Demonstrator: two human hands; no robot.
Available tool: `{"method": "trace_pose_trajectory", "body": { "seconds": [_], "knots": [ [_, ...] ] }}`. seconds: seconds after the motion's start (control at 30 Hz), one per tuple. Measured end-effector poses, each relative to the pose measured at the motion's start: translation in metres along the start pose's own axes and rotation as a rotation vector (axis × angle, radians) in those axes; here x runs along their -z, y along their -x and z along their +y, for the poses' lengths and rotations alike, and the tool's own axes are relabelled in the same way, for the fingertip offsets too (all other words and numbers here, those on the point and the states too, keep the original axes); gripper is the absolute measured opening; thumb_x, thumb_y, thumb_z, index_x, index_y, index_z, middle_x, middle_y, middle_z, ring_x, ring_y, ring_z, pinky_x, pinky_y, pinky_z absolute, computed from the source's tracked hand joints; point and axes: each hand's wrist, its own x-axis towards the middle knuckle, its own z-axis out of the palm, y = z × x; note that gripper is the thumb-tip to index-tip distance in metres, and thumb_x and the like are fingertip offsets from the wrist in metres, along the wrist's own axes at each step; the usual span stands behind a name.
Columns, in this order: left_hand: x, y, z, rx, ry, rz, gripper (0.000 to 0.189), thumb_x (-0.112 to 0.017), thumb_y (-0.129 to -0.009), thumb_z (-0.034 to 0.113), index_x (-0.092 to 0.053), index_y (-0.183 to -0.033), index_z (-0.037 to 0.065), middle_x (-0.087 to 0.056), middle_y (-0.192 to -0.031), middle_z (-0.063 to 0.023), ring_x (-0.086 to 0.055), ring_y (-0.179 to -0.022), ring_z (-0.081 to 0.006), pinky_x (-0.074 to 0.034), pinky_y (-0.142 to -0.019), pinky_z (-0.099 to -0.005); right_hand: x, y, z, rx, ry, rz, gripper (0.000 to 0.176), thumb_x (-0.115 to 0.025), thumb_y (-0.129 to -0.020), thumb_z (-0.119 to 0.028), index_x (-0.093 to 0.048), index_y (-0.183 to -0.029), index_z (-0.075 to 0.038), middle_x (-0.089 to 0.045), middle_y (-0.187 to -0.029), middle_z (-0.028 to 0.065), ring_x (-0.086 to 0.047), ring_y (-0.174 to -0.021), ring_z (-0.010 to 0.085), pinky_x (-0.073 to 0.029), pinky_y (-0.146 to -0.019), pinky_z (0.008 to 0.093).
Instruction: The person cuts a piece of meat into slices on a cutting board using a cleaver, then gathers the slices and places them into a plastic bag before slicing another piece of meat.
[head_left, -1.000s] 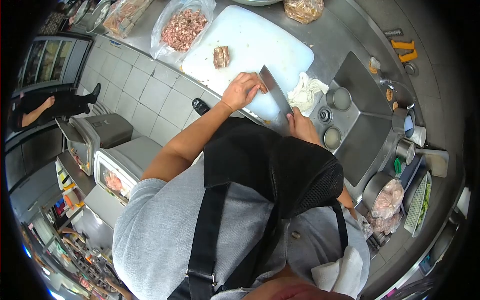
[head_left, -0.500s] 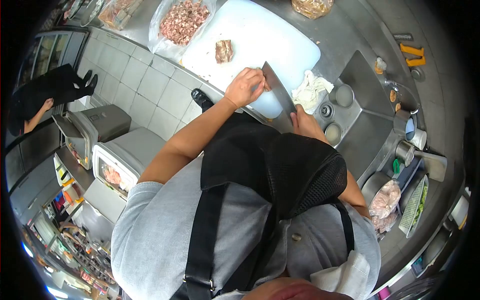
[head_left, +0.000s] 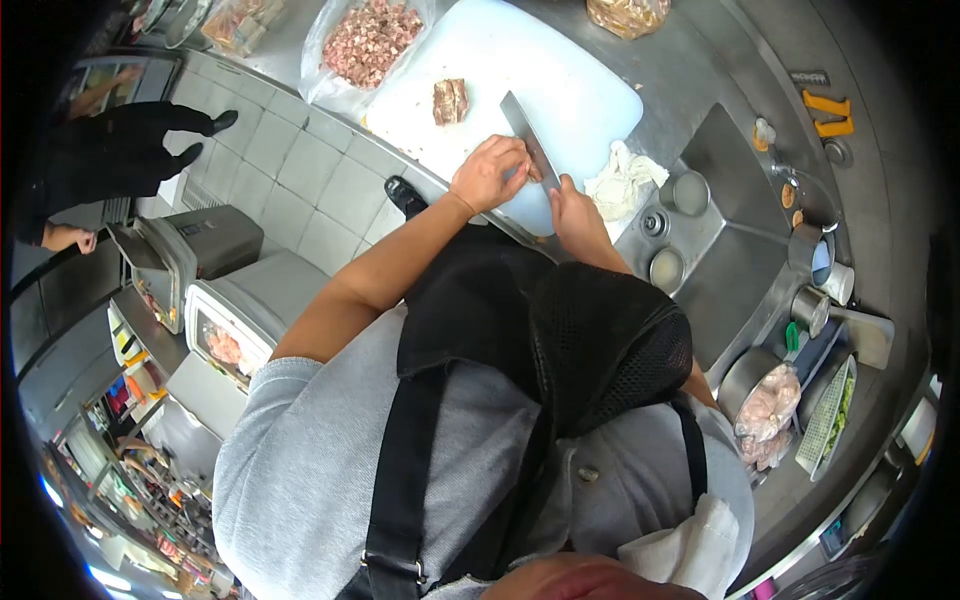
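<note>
My right hand (head_left: pixel 582 222) grips the handle of a broad-bladed kitchen knife (head_left: pixel 524 132), its blade over the white cutting board (head_left: pixel 570 75). Curled fingers of my left hand (head_left: pixel 490 176) hold a small piece of meat (head_left: pixel 535 174) against the board, right beside the blade; most of that piece is hidden by the fingers. Farther up the board lies a brown chunk of meat (head_left: pixel 450 102). A clear plastic bag (head_left: pixel 312 75) filled with diced meat (head_left: pixel 365 48) stands at the board's far left edge.
Right of the board are a crumpled white cloth (head_left: pixel 625 180) and a steel sink (head_left: pixel 740 255) with round metal containers. Bagged meat sits in a pot (head_left: pixel 742 375) farther right. Grey bins (head_left: pixel 275 290) stand on the left, where another person (head_left: pixel 120 155) is on the tiled floor.
My right hand and the knife have moved up and left, nearer my left hand, which stays about in place. The other person on the left has stepped farther into view.
</note>
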Motion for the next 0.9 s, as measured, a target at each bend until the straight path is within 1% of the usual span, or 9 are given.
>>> {"method": "trace_pose_trajectory", "body": {
  "seconds": [0.07, 0.2, 0.23, 0.3, 0.43, 0.5, 0.63, 0.73, 0.9],
  "knots": [
    [0.004, -0.001, -0.001, 0.006, -0.008, -0.008, 0.004, -0.074, -0.089, 0.009, -0.073, -0.092, 0.008, -0.069, -0.106, -0.0093, -0.066, -0.102, -0.0299, -0.055, -0.093, -0.0399, 0.001, -0.004, 0.000, -0.006, -0.016, -0.005, 0.026, -0.047, -0.109, -0.023, -0.050, -0.111, 0.003, -0.067, -0.082, 0.0358, -0.066, -0.083, 0.0574, -0.050, -0.073, 0.0639],
    [-0.001, 0.005, 0.000, 0.036, -0.009, 0.015, 0.005, -0.074, -0.089, 0.009, -0.073, -0.094, 0.007, -0.069, -0.105, -0.0095, -0.067, -0.104, -0.0307, -0.056, -0.092, -0.0408, 0.002, 0.023, 0.018, -0.049, 0.015, -0.028, 0.030, -0.047, -0.110, -0.025, -0.051, -0.115, 0.004, -0.068, -0.085, 0.0366, -0.067, -0.086, 0.0568, -0.050, -0.077, 0.0637],
    [0.001, 0.005, 0.002, 0.013, 0.000, 0.023, 0.007, -0.074, -0.089, 0.009, -0.072, -0.096, 0.007, -0.069, -0.104, -0.0094, -0.067, -0.104, -0.0310, -0.056, -0.091, -0.0415, 0.010, 0.026, 0.018, -0.039, 0.019, -0.027, 0.030, -0.047, -0.110, -0.025, -0.051, -0.115, 0.004, -0.068, -0.085, 0.0366, -0.067, -0.086, 0.0568, -0.050, -0.077, 0.0637],
    [0.004, 0.003, 0.003, 0.023, 0.003, 0.017, 0.007, -0.074, -0.089, 0.008, -0.072, -0.096, 0.007, -0.070, -0.104, -0.0092, -0.067, -0.103, -0.0309, -0.056, -0.091, -0.0415, 0.029, 0.035, 0.014, -0.087, 0.025, -0.108, 0.032, -0.048, -0.109, -0.025, -0.052, -0.119, 0.005, -0.068, -0.089, 0.0370, -0.067, -0.090, 0.0558, -0.050, -0.080, 0.0625],
    [0.002, 0.005, 0.001, 0.033, 0.020, 0.007, 0.007, -0.074, -0.089, 0.008, -0.071, -0.096, 0.007, -0.070, -0.104, -0.0083, -0.067, -0.100, -0.0303, -0.056, -0.089, -0.0407, 0.063, 0.046, -0.011, -0.115, 0.051, -0.092, 0.033, -0.048, -0.109, -0.024, -0.054, -0.122, 0.006, -0.069, -0.091, 0.0373, -0.068, -0.093, 0.0548, -0.051, -0.082, 0.0602],
    [0.001, 0.005, -0.001, 0.019, 0.012, 0.012, 0.007, -0.074, -0.089, 0.008, -0.071, -0.095, 0.007, -0.070, -0.104, -0.0081, -0.067, -0.100, -0.0300, -0.056, -0.089, -0.0405, 0.073, 0.048, -0.013, -0.129, 0.095, -0.152, 0.034, -0.048, -0.109, -0.024, -0.054, -0.123, 0.006, -0.069, -0.093, 0.0376, -0.068, -0.095, 0.0546, -0.051, -0.083, 0.0590],
    [0.000, 0.005, 0.000, 0.005, -0.006, 0.035, 0.007, -0.075, -0.089, 0.009, -0.071, -0.095, 0.007, -0.070, -0.104, -0.0078, -0.067, -0.099, -0.0291, -0.056, -0.088, -0.0395, 0.083, 0.050, -0.020, -0.151, 0.123, -0.194, 0.033, -0.048, -0.109, -0.023, -0.054, -0.123, 0.006, -0.069, -0.093, 0.0373, -0.068, -0.094, 0.0547, -0.051, -0.083, 0.0590],
    [0.000, 0.005, 0.001, 0.013, 0.006, 0.038, 0.007, -0.075, -0.088, 0.009, -0.071, -0.094, 0.008, -0.070, -0.105, -0.0075, -0.066, -0.099, -0.0284, -0.056, -0.088, -0.0389, 0.084, 0.051, -0.024, -0.121, 0.139, -0.188, 0.032, -0.049, -0.109, -0.023, -0.054, -0.121, 0.006, -0.069, -0.092, 0.0373, -0.068, -0.094, 0.0549, -0.051, -0.083, 0.0593],
    [-0.001, 0.006, -0.002, 0.018, -0.002, 0.034, 0.009, -0.075, -0.087, 0.008, -0.071, -0.095, 0.008, -0.069, -0.107, -0.0072, -0.066, -0.100, -0.0277, -0.055, -0.089, -0.0384, 0.080, 0.048, -0.024, -0.130, 0.174, -0.249, 0.030, -0.049, -0.109, -0.024, -0.053, -0.117, 0.005, -0.070, -0.092, 0.0373, -0.068, -0.095, 0.0552, -0.052, -0.082, 0.0609]
  ]
}}
